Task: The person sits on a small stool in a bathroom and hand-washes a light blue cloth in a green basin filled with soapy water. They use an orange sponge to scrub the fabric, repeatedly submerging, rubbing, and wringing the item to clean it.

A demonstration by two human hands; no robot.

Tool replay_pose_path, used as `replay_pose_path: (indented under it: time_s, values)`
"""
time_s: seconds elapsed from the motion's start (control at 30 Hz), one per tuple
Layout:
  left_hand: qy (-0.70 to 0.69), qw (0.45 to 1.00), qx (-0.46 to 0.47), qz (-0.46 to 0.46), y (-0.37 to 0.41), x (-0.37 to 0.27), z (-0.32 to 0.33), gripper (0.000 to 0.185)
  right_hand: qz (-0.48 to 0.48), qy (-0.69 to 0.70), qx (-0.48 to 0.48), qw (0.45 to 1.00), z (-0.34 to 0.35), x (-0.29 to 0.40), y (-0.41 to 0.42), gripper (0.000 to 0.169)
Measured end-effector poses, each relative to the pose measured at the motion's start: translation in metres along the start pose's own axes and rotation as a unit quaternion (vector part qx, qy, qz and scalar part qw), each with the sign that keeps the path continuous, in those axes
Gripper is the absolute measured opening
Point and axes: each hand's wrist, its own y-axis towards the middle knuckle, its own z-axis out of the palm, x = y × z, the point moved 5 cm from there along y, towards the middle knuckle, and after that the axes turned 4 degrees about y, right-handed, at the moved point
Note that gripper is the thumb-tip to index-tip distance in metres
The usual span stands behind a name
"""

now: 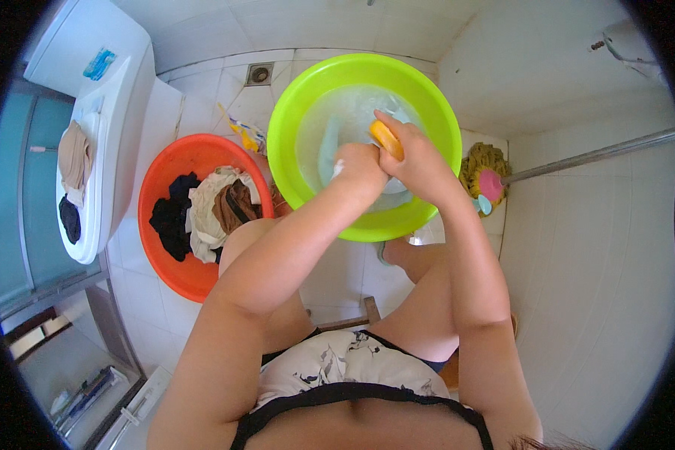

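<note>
A large lime-green plastic basin (292,185) with cloudy water stands on the tiled floor before me. Over it, my right hand (419,157) grips a yellow-orange bar (386,139) that looks like soap. My left hand (363,166) is curled beside it, touching or nearly touching the right, with white suds on its back. Whether its fingers hold anything is hidden. In the water lies a pale blue thing (328,147), partly sunk and too unclear to name.
An orange-red basin (160,174) of dark, cream and brown clothes (205,214) stands at left. Beyond it is a white toilet (118,146) with garments (76,157) on its lid. A mop (486,169) leans at right. A floor drain (259,74) and a plastic packet (247,135) lie ahead.
</note>
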Motion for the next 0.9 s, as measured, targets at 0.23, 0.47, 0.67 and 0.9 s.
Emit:
replay_pose_path:
  time_s: [0.23,0.47,0.67,0.9]
  values:
    - [-0.013,0.996,-0.083,0.039,0.023,0.013,-0.029,0.034,0.056,0.166,-0.068,0.982,-0.014,-0.038,0.01,0.054]
    - [-0.528,0.845,0.014,-0.089,0.034,0.044,-0.034,0.058,0.16,0.322,-0.17,0.918,-0.034,-0.055,0.013,0.041]
    - [-0.752,0.655,0.018,-0.074,0.023,0.016,-0.027,0.049,-0.159,-0.006,-0.264,0.951,-0.002,0.02,-0.001,0.059]
    - [-0.775,0.631,0.006,-0.043,0.022,0.0,-0.014,0.05,-0.072,0.059,-0.306,0.947,0.001,0.003,0.019,0.059]
